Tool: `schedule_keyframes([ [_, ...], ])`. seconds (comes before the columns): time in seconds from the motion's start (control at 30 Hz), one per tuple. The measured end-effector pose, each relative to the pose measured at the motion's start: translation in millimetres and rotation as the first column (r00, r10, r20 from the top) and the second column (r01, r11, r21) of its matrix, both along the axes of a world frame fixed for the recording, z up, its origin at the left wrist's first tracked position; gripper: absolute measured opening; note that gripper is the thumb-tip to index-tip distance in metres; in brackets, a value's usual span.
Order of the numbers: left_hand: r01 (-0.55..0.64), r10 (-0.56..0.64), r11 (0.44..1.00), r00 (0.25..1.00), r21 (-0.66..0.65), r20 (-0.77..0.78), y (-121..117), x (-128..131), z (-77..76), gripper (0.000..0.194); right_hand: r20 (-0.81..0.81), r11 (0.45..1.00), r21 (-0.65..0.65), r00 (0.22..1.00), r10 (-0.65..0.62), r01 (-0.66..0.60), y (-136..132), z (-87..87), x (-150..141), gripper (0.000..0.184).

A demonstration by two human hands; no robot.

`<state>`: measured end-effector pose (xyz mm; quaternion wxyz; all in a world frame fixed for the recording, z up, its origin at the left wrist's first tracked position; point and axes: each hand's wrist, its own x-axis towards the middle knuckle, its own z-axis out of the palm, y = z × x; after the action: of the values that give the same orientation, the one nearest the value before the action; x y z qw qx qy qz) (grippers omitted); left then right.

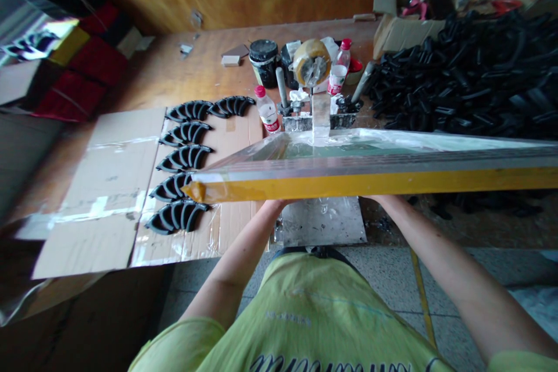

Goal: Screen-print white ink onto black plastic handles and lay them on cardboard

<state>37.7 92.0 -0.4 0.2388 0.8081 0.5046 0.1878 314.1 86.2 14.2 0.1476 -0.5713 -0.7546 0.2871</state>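
A wide panel with a yellow-taped front edge (pixel 375 182) spans the view in front of me, with a clear, greenish sheet (pixel 288 153) behind the edge. Both my forearms reach under this edge, which hides my hands and fingers. Only the wrist of my left hand (pixel 278 202) shows, left of a flat metal plate (pixel 322 224); the wrist of my right hand (pixel 383 200) shows to the plate's right. Whatever they hold or touch is out of sight. Curved, ribbed black pieces (pixel 178 216) lie in rows on flattened cardboard (pixel 231 226) to the left.
Behind the panel stand a metal clamp fixture (pixel 299 123), a tape roll (pixel 312 63), a black tub (pixel 263 61) and red-capped bottles (pixel 267 109). Black parts (pixel 453 75) are heaped at right, by an open carton (pixel 405 35). Coloured boxes (pixel 70 93) are stacked at far left.
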Motion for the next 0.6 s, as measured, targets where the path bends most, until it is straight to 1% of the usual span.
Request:
schedule_keyframes([
  [0.1, 0.019, -0.019, 1.0, 1.0, -0.009, -0.014, 1.6, -1.7, 2.4, 0.036, -0.039, 0.999, 0.012, 0.999, 0.033, -0.032, 0.2, 2.0, -0.9, 0.048],
  [0.2, 0.034, -0.034, 0.999, 0.999, -0.013, -0.029, 5.6, -2.0, 6.9, 0.04, -0.128, 1.0, -0.013, 0.992, 0.017, -0.019, 0.8, 3.8, -0.5, 0.049],
  [0.3, 0.044, -0.045, 0.999, 0.998, -0.023, -0.044, 10.5, -1.9, 11.6, 0.04, -0.262, 0.995, -0.084, 0.962, -0.072, 0.052, 1.6, 4.2, 1.3, 0.04],
  [0.4, 0.05, -0.053, 0.998, 0.997, -0.043, -0.055, 13.9, -1.4, 14.8, 0.039, -0.393, 0.979, -0.131, 0.898, -0.198, 0.159, 0.9, 2.8, 5.0, 0.033],
  [0.5, 0.045, -0.049, 0.997, 0.997, -0.065, -0.06, 15.2, 0.5, 16.3, 0.039, -0.473, 0.964, -0.117, 0.84, -0.267, 0.24, -1.7, 1.0, 9.1, 0.032],
  [0.53, 0.039, -0.044, 0.997, 0.997, -0.072, -0.061, 15.5, 1.4, 16.7, 0.039, -0.479, 0.963, -0.1, 0.837, -0.267, 0.25, -2.7, 0.7, 10.2, 0.034],
  [0.6, 0.024, -0.03, 0.996, 0.998, -0.083, -0.061, 15.9, 3.0, 17.4, 0.04, -0.447, 0.967, -0.046, 0.861, -0.244, 0.25, -4.6, 0.7, 11.8, 0.038],
])
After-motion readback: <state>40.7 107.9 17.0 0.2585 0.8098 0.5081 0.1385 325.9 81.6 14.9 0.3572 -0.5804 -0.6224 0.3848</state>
